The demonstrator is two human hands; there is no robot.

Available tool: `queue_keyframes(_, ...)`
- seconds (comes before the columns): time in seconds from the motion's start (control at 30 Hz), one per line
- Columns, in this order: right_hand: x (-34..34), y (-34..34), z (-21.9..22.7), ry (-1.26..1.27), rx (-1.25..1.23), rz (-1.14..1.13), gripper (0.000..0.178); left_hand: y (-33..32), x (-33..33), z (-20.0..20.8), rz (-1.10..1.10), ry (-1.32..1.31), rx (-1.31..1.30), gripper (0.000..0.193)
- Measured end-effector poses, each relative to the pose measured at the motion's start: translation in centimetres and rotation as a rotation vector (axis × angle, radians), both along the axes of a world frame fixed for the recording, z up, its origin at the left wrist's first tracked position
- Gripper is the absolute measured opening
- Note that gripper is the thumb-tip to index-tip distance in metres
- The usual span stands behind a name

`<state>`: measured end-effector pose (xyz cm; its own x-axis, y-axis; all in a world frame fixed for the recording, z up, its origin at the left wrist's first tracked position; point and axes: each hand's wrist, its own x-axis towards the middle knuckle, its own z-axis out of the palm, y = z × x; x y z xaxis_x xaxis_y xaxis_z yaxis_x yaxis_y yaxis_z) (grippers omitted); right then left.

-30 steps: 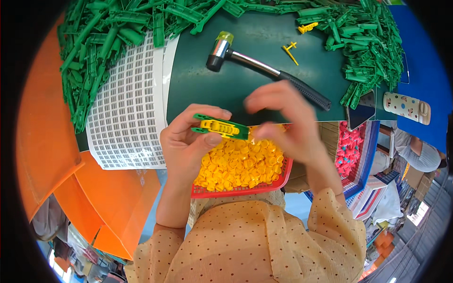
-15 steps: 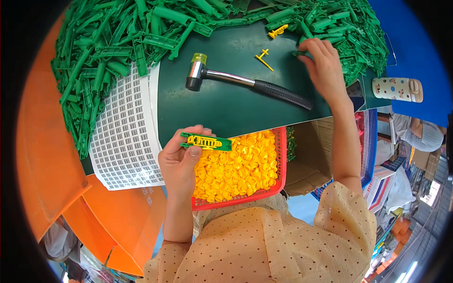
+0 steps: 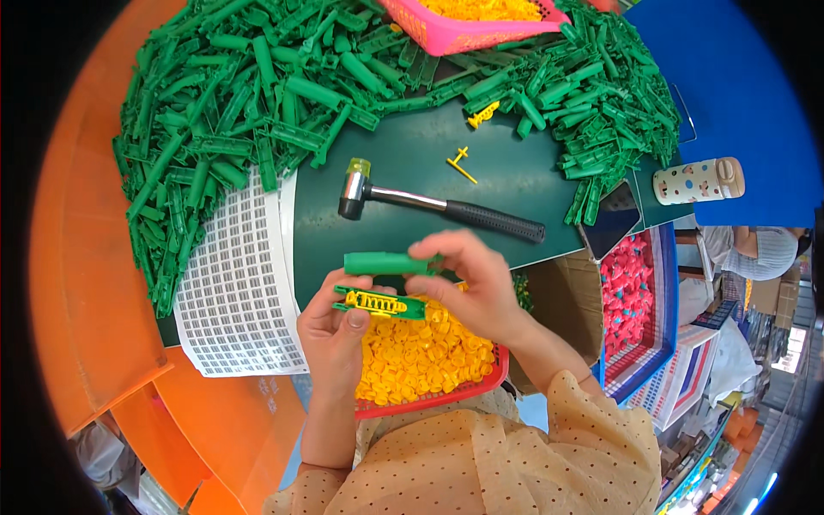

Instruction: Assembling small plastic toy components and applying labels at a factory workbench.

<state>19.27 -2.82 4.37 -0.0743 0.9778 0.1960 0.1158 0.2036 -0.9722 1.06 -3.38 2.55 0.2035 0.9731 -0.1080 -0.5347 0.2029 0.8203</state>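
Observation:
In my left hand [image 3: 336,335] lies a green plastic half shell [image 3: 415,308], its open side up. A yellow ribbed plastic insert [image 3: 376,302] sits inside it. My right hand [image 3: 470,287] pinches a second green half shell [image 3: 378,263] by its right end, rounded side up, just beyond the first one. The two shells look slightly apart. Below both hands stands a red basket [image 3: 429,406] filled with small yellow plastic caps [image 3: 429,360]. Beyond them on the dark green table lies a mallet [image 3: 446,207] with a black grip.
Heaps of green shells [image 3: 232,103] cover the table's far side. A pink basket [image 3: 481,36] stands among them. Two yellow pieces [image 3: 463,165] lie near the mallet. Printed label sheets [image 3: 232,283] hang over the left edge. A phone [image 3: 611,219] and a patterned bottle [image 3: 699,180] are at right.
My right hand has come back from the right-hand heap with a green half shell and now holds it beside the left hand. The view has shifted, showing the pink basket.

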Motion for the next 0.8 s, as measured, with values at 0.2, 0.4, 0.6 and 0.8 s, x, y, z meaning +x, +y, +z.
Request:
queue_keyframes(0.2, -0.5, -1.9, -0.1, -0.118, 0.065, 0.041, 0.033, -0.9, -0.7, 0.3, -0.007, 0.087, 0.081, 0.035)
queue_keyframes(0.4, -2.2, -2.5, -0.6, 0.341, -0.047, -0.058, 0.032, -2.3, -1.1, 0.9, -0.034, 0.103, 0.121, 0.027)
queue_keyframes(0.6, -2.0, -2.6, -0.1, -0.494, 0.541, -0.127, 0.037, -3.6, -1.6, 2.0, 0.037, 0.160, 0.143, 0.028)
queue_keyframes(0.8, -2.1, -3.9, 0.8, -0.666, 0.480, -0.147, 0.038, -5.0, -1.5, 2.7, -0.029, 0.220, 0.248, 0.028)
